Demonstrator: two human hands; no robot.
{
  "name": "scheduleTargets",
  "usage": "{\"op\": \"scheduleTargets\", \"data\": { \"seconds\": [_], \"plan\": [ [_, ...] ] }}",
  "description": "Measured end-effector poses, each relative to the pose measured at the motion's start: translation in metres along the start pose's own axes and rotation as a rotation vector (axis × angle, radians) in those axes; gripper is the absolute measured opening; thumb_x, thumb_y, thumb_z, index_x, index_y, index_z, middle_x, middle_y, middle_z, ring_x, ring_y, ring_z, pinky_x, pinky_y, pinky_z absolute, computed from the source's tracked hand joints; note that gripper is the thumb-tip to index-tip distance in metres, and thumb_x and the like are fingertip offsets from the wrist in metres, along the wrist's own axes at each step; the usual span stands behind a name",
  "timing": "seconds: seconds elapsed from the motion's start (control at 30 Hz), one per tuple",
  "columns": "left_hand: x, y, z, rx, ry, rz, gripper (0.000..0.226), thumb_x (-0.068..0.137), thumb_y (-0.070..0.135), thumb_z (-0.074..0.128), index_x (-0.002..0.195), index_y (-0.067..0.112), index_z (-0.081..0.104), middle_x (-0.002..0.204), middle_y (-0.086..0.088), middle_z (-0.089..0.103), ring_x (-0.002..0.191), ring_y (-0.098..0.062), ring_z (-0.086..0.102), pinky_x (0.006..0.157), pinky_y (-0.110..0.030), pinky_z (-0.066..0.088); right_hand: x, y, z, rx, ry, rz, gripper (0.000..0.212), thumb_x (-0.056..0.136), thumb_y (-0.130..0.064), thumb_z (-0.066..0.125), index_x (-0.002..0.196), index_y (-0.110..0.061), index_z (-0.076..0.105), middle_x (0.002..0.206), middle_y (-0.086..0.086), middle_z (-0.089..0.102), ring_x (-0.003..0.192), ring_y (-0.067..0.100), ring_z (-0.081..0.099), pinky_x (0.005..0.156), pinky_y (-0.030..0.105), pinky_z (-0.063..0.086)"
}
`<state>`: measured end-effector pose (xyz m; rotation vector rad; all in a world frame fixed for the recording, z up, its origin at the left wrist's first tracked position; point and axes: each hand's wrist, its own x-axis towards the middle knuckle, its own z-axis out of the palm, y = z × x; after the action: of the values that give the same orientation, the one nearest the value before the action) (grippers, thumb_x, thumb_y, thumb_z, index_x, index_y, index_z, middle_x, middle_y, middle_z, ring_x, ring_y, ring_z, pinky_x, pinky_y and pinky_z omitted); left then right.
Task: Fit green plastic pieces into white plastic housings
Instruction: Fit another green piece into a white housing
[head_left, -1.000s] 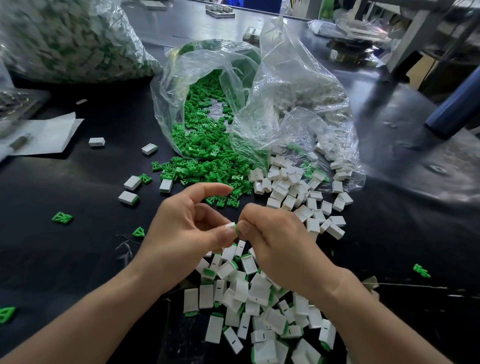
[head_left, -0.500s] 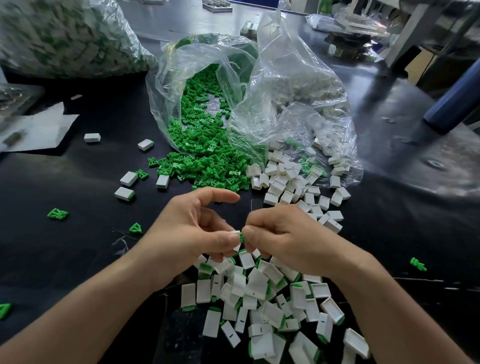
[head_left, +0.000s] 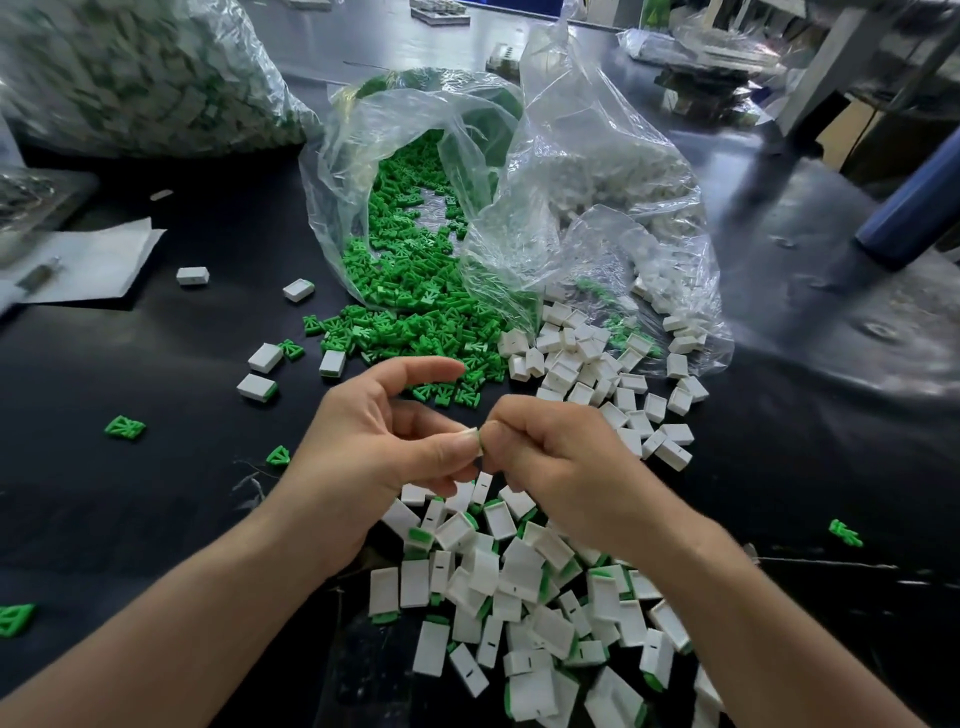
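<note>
On the black table (head_left: 156, 493), the left hand (head_left: 374, 452) pinches a small white housing (head_left: 469, 435) between thumb and curled fingers, its index finger lifted free above; only the housing's pale, boxy end shows. Touching that end is a green piece (head_left: 481, 442), visible only as a thin bright sliver, pinched in the curled fingertips of the right hand (head_left: 566, 467). Both parts are held in the air above a heap of fitted housings (head_left: 519, 582), flat white rectangles with green ends, and behind the hands loose green pieces (head_left: 415, 322) spill from a clear bag (head_left: 597, 171) beside a pile of open white housings (head_left: 587, 358).
</note>
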<state>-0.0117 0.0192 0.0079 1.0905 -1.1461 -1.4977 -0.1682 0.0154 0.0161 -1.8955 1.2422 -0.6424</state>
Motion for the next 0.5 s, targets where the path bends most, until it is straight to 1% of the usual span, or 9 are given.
{"op": "scheduleTargets", "data": {
  "seconds": [0.03,0.07,0.1,0.13,0.2,0.27,0.33,0.4,0.5],
  "plan": [
    [0.0,0.0,0.001,0.005,-0.01,0.006,0.057,0.049,0.014,0.074,0.105,0.016,0.059,0.063,-0.008,0.069,0.056,-0.017,0.066,0.048,-0.021,0.05,0.0,0.0,-0.005,0.064,-0.01,0.035,0.039,0.091,-0.042,0.044,0.061,-0.018,0.052,0.054,-0.008,0.05,0.053,0.004,0.043,0.053,0.024,0.036],
    [0.0,-0.001,0.002,0.0,-0.016,0.014,0.057,0.049,0.015,0.074,0.104,0.016,0.06,0.065,-0.008,0.07,0.059,-0.016,0.067,0.051,-0.02,0.051,0.0,0.002,-0.009,0.134,-0.006,0.083,0.046,0.085,-0.054,0.039,0.06,-0.018,0.056,0.052,-0.008,0.053,0.051,0.004,0.045,0.052,0.021,0.037],
    [0.0,-0.002,0.003,-0.011,-0.018,0.024,0.056,0.049,0.017,0.074,0.104,0.017,0.061,0.067,-0.007,0.07,0.062,-0.015,0.068,0.055,-0.019,0.052,0.0,0.004,-0.012,0.21,-0.005,0.138,0.052,0.078,-0.06,0.035,0.062,-0.016,0.059,0.051,-0.008,0.055,0.049,0.004,0.047,0.051,0.018,0.038],
    [0.0,-0.002,0.004,-0.027,-0.016,0.037,0.056,0.049,0.018,0.074,0.104,0.016,0.061,0.068,-0.007,0.071,0.064,-0.015,0.068,0.058,-0.018,0.052,0.001,0.004,-0.013,0.297,-0.032,0.187,0.056,0.075,-0.06,0.032,0.065,-0.014,0.061,0.052,-0.007,0.058,0.049,0.005,0.049,0.049,0.016,0.038],
    [0.0,-0.002,0.004,-0.066,-0.007,0.059,0.054,0.051,0.017,0.073,0.103,0.015,0.062,0.071,-0.007,0.071,0.066,-0.016,0.068,0.06,-0.018,0.052,0.002,0.003,-0.009,0.51,-0.171,0.242,0.058,0.076,-0.058,0.031,0.075,-0.01,0.062,0.063,-0.001,0.063,0.054,0.008,0.054,0.049,0.015,0.037],
    [-0.001,-0.001,0.003,-0.097,0.001,0.071,0.051,0.052,0.017,0.073,0.102,0.015,0.063,0.069,-0.004,0.07,0.063,-0.014,0.066,0.056,-0.02,0.053,0.003,0.0,-0.001,0.736,-0.304,0.27,0.056,0.077,-0.055,0.031,0.08,-0.009,0.06,0.074,0.004,0.064,0.061,0.012,0.057,0.053,0.019,0.039],
    [-0.002,0.0,0.002,-0.108,-0.002,0.085,0.05,0.052,0.018,0.073,0.1,0.017,0.063,0.068,-0.003,0.069,0.059,-0.013,0.064,0.051,-0.021,0.052,0.004,-0.004,0.005,0.907,-0.361,0.288,0.052,0.077,-0.053,0.032,0.081,-0.008,0.059,0.074,0.005,0.064,0.063,0.013,0.057,0.056,0.021,0.041],
    [-0.003,0.002,0.002,-0.093,-0.014,0.117,0.049,0.052,0.017,0.072,0.1,0.018,0.064,0.068,-0.004,0.07,0.059,-0.012,0.065,0.051,-0.021,0.052,0.003,-0.007,0.007,0.973,-0.353,0.298,0.049,0.076,-0.051,0.034,0.077,-0.008,0.057,0.067,0.003,0.062,0.058,0.011,0.055,0.056,0.022,0.04],
    [-0.004,0.003,0.003,-0.035,-0.02,0.154,0.051,0.049,0.017,0.073,0.099,0.018,0.064,0.068,-0.006,0.07,0.059,-0.013,0.066,0.053,-0.02,0.052,0.002,-0.009,0.007,0.928,-0.307,0.306,0.046,0.075,-0.05,0.036,0.072,-0.008,0.053,0.057,0.0,0.057,0.05,0.01,0.049,0.05,0.019,0.038]
  ]
}}
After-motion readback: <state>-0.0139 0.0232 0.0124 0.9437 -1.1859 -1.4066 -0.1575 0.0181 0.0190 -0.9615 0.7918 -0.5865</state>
